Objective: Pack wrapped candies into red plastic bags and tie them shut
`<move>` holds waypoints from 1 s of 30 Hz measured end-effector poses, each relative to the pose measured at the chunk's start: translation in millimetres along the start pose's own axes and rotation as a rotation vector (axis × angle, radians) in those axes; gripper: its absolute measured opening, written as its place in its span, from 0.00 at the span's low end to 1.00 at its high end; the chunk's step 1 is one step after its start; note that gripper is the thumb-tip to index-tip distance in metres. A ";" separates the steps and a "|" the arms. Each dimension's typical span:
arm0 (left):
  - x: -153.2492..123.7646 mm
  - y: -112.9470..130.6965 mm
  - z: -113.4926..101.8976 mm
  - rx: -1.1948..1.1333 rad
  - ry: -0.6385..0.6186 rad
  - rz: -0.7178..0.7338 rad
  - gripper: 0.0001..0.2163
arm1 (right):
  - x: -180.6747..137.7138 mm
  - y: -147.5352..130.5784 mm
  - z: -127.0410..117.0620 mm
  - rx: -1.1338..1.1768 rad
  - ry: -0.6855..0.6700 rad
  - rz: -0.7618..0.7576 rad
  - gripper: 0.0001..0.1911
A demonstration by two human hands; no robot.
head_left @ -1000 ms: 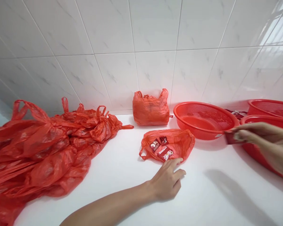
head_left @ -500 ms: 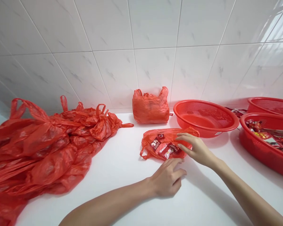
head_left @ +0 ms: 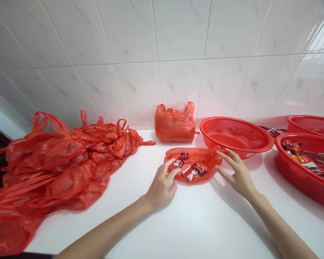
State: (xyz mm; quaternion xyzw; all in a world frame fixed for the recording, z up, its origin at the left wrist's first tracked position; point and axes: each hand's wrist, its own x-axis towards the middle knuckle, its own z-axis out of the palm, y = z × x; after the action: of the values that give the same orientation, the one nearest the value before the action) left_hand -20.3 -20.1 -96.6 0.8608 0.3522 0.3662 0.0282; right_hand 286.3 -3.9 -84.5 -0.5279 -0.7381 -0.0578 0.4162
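Open red bag (head_left: 211, 163) mid-scene on white counter (head_left: 197, 223), pkts (head_left: 189, 173) inside. L hand (head_left: 162, 187) at left end, R hand (head_left: 239, 176) at right; fingers spread, no pinch seen. Prob. adjusting bag; next likely needs both ends gripped.

Illumination: bright, diffuse. Glare — barred, window-like — marks the wall tiles (head_left: 323, 39) above the counter's (head_left: 202, 230) rear edge, far right. Right forearm (head_left: 275, 223) casts soft shadow. Left hand (head_left: 160, 185): slight blur.
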 end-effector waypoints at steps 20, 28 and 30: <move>80.6 -21.1 -91.7 -0.595 0.382 -0.460 0.09 | 19.1 1.8 -23.3 1.004 0.178 0.414 0.15; 99.6 6.8 -115.9 -0.687 0.392 -0.421 0.12 | 20.1 1.3 -34.3 1.181 0.193 0.367 0.13; 100.5 6.3 -116.4 -0.694 0.443 -0.420 0.10 | 20.8 -0.9 -34.0 1.150 0.156 0.332 0.14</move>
State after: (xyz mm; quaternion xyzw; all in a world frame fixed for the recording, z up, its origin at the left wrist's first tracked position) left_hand -43.8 13.8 51.7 0.6115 0.3729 0.6239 0.3125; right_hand 302.3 -6.9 -48.1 -0.3204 -0.5261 0.3778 0.6913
